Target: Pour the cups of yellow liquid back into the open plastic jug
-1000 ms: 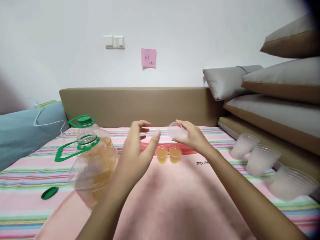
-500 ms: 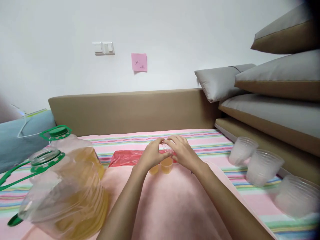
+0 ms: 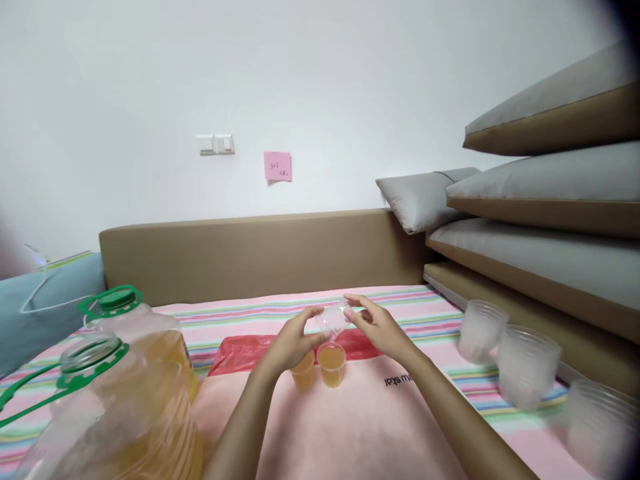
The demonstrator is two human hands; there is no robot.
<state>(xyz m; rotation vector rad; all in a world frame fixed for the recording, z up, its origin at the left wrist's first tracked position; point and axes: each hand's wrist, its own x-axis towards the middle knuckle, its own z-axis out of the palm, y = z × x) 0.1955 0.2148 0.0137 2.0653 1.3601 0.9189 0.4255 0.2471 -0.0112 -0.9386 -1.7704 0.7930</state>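
Held between my hands is a clear plastic cup (image 3: 331, 319), tipped over above the pink cloth. My left hand (image 3: 295, 340) grips its left side with thumb and fingers. On the right side, the fingertips of my right hand (image 3: 373, 323) pinch it. Just below, two clear cups hold orange-yellow liquid: one left cup (image 3: 303, 375), partly behind my left hand, and one right cup (image 3: 332, 367). Both stand upright close together on the pink cloth (image 3: 330, 427). A red plastic bag (image 3: 240, 353) lies flat behind them.
At the left stand two large jugs of yellow liquid, an uncapped front jug (image 3: 155, 413) and a rear jug (image 3: 160, 333) with a green cap. Stacked clear cups (image 3: 529, 367) stand at the right, beside piled cushions (image 3: 540, 213). A padded board (image 3: 260, 260) runs along the wall.
The view has tilted upward, so everything sits lower in the picture. My hands have spread slightly apart, and the clear cup between them shows more.
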